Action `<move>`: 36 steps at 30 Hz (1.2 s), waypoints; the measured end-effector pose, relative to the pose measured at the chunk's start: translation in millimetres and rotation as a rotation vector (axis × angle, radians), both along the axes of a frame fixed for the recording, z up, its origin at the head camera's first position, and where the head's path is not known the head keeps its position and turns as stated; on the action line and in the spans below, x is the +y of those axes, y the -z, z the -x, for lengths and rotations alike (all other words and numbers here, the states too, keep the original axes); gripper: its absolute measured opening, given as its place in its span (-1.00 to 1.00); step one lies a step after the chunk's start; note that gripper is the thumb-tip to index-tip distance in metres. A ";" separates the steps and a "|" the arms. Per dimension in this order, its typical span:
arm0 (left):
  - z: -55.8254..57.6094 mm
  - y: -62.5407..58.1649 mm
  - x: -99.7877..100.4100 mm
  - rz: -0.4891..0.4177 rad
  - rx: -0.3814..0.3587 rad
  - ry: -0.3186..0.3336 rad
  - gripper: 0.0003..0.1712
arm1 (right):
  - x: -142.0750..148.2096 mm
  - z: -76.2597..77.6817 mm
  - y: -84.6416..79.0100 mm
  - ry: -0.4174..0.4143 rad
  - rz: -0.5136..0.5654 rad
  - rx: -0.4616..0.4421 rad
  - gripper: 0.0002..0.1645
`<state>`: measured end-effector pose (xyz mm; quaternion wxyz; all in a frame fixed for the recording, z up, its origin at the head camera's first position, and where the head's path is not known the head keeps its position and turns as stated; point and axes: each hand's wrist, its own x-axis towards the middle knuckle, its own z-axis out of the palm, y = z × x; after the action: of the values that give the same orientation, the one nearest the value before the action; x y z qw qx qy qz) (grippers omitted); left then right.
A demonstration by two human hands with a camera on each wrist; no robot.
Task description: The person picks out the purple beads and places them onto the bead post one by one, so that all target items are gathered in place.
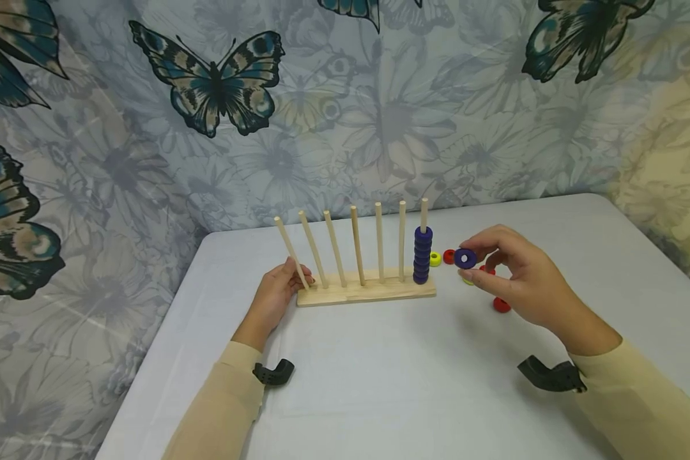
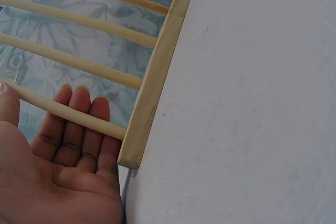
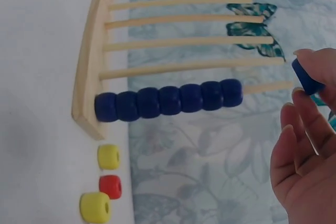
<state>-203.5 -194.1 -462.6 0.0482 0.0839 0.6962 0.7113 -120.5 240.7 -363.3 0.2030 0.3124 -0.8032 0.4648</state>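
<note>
A wooden rack [image 1: 368, 292] with several upright pegs stands on the table. Its rightmost peg carries a stack of dark blue beads [image 1: 421, 255], [image 3: 169, 100], the peg's top sticking out above them. My left hand [image 1: 276, 291], [image 2: 68, 177] is at the rack's left end and holds the leftmost peg [image 2: 73, 114] between thumb and fingers. To the right of the stack, my right hand [image 1: 526, 281], [image 3: 310, 150] pinches one blue bead [image 1: 465, 259], [image 3: 307, 77] between thumb and forefinger. The bead's hole faces the head camera, and it is apart from the peg.
Yellow beads [image 1: 435, 259], [image 3: 108, 157] and red beads [image 1: 501, 305], [image 3: 110, 187] lie loose on the white table [image 1: 379, 377], right of the rack and partly behind my right hand. A butterfly-patterned cloth [image 1: 391, 115] hangs behind the table.
</note>
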 end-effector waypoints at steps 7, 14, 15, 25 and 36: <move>-1.5 0.4 1.2 0.002 0.005 -0.012 -0.29 | -2.9 2.0 -8.6 0.027 -0.016 0.044 -0.31; -1.1 0.5 1.3 -0.018 -0.002 -0.005 -0.31 | -12.5 6.2 -21.0 0.052 -0.011 0.032 -0.36; -0.8 0.9 1.2 -0.020 -0.005 -0.005 -0.31 | -14.3 7.0 -23.0 0.054 -0.007 0.028 -0.37; -1.5 0.7 0.7 -0.018 0.008 0.000 -0.31 | -34.1 22.4 -42.9 0.044 0.029 0.046 -0.45; -1.1 1.3 0.8 -0.025 0.013 -0.004 -0.30 | -43.9 37.1 -49.3 0.102 0.017 0.024 -0.52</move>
<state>-202.4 -193.2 -463.9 0.0412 0.0880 0.6877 0.7195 -157.6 196.7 -314.0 0.2388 0.2750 -0.8114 0.4571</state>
